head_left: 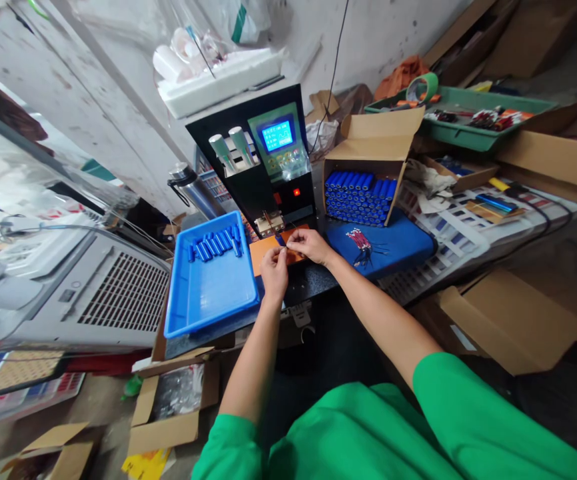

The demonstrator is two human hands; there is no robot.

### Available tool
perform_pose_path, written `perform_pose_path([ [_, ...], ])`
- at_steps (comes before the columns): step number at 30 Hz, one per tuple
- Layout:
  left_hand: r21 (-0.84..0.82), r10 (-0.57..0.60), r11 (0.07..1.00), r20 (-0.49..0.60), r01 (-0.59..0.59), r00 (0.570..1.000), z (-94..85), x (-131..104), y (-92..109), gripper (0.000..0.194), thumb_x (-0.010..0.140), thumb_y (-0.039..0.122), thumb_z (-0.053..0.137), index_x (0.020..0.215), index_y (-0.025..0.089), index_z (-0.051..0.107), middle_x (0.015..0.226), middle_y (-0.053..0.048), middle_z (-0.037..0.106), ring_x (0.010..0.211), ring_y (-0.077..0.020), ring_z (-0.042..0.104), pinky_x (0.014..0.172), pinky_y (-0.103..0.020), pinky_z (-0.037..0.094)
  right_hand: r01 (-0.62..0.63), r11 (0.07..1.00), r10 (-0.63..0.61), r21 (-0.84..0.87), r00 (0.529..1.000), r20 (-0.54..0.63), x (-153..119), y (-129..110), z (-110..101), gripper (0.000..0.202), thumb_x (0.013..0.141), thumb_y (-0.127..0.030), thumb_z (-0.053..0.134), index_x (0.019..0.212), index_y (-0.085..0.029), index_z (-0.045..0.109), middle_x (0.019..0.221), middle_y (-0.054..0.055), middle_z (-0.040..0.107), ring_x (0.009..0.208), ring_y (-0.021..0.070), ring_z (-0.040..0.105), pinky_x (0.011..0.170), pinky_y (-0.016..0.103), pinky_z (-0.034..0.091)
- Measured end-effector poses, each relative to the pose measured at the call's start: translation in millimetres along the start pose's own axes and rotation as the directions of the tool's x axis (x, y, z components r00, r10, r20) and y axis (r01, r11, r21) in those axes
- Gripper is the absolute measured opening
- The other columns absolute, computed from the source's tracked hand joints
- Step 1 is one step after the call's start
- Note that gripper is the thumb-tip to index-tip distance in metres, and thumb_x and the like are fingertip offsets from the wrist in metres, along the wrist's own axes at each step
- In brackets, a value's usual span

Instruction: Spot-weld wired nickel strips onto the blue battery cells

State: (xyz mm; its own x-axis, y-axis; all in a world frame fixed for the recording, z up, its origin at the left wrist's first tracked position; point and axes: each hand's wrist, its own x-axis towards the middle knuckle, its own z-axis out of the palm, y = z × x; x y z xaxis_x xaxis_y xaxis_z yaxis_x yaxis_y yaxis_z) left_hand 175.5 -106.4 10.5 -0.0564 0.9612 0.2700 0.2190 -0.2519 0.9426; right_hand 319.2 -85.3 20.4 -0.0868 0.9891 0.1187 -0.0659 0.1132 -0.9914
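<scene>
In front of a black spot welder point(293, 193) with a lit blue screen, both of my hands meet over an orange board point(258, 255). A blue cylindrical battery cell point(280, 239) lies under the welder's electrodes point(270, 223). My left hand point(274, 272) is closed in a pinch at the near end of this cell. My right hand point(310, 245) is also closed, fingertips pressed together just right of the cell; what they pinch is too small to make out. Short red and black wires point(361, 241) lie in a bunch on a blue pad point(393, 243) to the right.
A blue tray point(213, 293) with several blue cells point(213, 243) stands left. An open cardboard box point(376, 147) packed with cells stands right of the welder. Behind the tray is a metal flask point(196, 190). A green tray point(488, 137) with wires sits far right.
</scene>
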Motion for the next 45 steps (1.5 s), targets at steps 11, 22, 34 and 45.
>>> perform_pose_path([
  [11,0.182,0.176,0.969,-0.045,-0.165,0.983,-6.8,-5,-7,0.012,0.088,0.031,0.061,0.092,0.019,0.065,0.098,-0.008,0.065,0.097,-0.0198,0.063,0.087,-0.034,0.053,-0.02,0.999,0.021,0.025,0.997,-0.073,0,2,0,0.024,0.067,-0.041,0.07,0.07,-0.018,0.06,0.05,-0.005,0.052,0.043,0.0086,0.042,0.043,0.022,0.031],
  [22,0.292,0.26,0.898,0.249,-0.328,0.933,-9.6,14,-17,0.04,0.082,0.02,0.063,0.122,0.023,0.067,0.113,-0.011,0.067,0.104,-0.0241,0.064,0.098,-0.041,0.05,-0.031,0.984,0.064,0.175,0.98,-0.186,-1,-3,-1,0.025,0.066,-0.041,0.069,0.066,-0.018,0.057,0.053,-0.004,0.052,0.043,0.0066,0.04,0.04,0.02,0.026],
  [34,0.011,0.065,0.998,0.085,-0.067,0.994,-15.4,8,-15,0.039,0.092,0.041,0.057,0.123,0.018,0.061,0.093,-0.005,0.068,0.077,-0.0156,0.063,0.076,-0.03,0.052,-0.053,0.983,0.09,0.177,0.974,-0.209,-1,-5,2,0.028,0.066,-0.042,0.071,0.065,-0.019,0.056,0.05,-0.004,0.05,0.041,0.0064,0.039,0.039,0.02,0.025],
  [45,0.104,0.041,0.993,0.122,-0.053,0.992,-5.6,31,-7,0.012,0.086,0.028,0.062,0.083,0.016,0.064,0.071,-0.001,0.062,0.066,-0.0121,0.055,0.063,-0.023,0.042,-0.039,0.988,0.073,0.15,0.972,-0.225,4,-1,3,0.02,0.071,-0.033,0.068,0.065,-0.018,0.058,0.048,-0.005,0.051,0.04,0.0055,0.038,0.039,0.018,0.027],
])
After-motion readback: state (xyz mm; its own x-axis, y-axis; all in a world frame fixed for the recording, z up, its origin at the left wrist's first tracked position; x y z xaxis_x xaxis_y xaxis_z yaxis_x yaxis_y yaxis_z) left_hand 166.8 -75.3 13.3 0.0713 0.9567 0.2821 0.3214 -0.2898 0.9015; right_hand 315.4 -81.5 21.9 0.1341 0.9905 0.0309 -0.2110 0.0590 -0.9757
